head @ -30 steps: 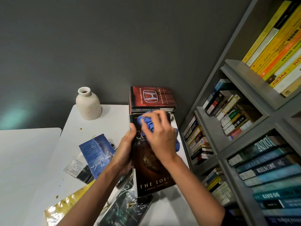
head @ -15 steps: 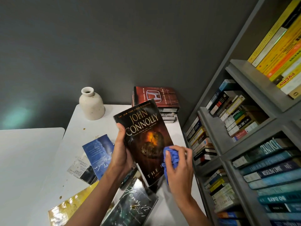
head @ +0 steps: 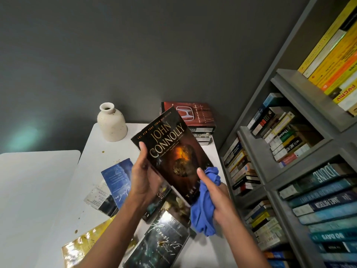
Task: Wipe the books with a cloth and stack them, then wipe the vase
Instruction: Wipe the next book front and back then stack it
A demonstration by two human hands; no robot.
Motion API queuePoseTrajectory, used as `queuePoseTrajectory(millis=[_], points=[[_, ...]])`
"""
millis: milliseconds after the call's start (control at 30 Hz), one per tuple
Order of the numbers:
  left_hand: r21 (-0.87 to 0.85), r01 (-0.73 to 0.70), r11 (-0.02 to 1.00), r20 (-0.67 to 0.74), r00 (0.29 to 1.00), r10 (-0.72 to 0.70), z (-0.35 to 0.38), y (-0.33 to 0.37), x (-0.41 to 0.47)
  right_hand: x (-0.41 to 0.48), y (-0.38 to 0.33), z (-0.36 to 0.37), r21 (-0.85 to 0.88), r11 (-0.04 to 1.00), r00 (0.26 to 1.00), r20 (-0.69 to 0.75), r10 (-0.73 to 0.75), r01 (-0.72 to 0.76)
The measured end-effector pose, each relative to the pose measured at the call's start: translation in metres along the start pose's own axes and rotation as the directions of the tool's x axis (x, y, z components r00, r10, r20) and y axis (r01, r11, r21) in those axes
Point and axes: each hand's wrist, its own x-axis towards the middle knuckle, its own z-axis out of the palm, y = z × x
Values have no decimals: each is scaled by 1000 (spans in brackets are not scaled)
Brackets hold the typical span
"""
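Head view, down onto table (head: 92, 171)

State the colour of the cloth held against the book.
Blue: the cloth, bunched in the right hand, shows best in the head view.

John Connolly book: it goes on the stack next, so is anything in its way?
Nothing visible. The left hand holds the John Connolly book up in front of the stack; the top red book is bare where it shows, one corner hidden. The vase stands apart, to the left.
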Motion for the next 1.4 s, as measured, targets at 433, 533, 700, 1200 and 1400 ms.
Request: queuePoseTrajectory(millis=[433, 533, 700, 1200, 1400], points=[[577, 96, 811, -71, 995, -67, -14, 30, 19, 17, -64, -6, -684, 606, 764, -109, -636, 407], [545, 40, 838, -106, 994, 22, -10, 16, 14, 2, -48, 15, -868, 257, 597, 54, -801, 424], [509, 15, 860, -201, 974, 102, -1, -10, 14, -32, 2, 75, -755, 4, 403, 345, -848, 656], [118, 120, 986, -209, 974, -93, -4, -9, 14, -28, 2, 65, -618, -169, 214, 496, -842, 767], [158, 123, 980, -137, 985, -101, -6, -7, 11, -10, -27, 47, -712, -3, 254, 254, -933, 702]])
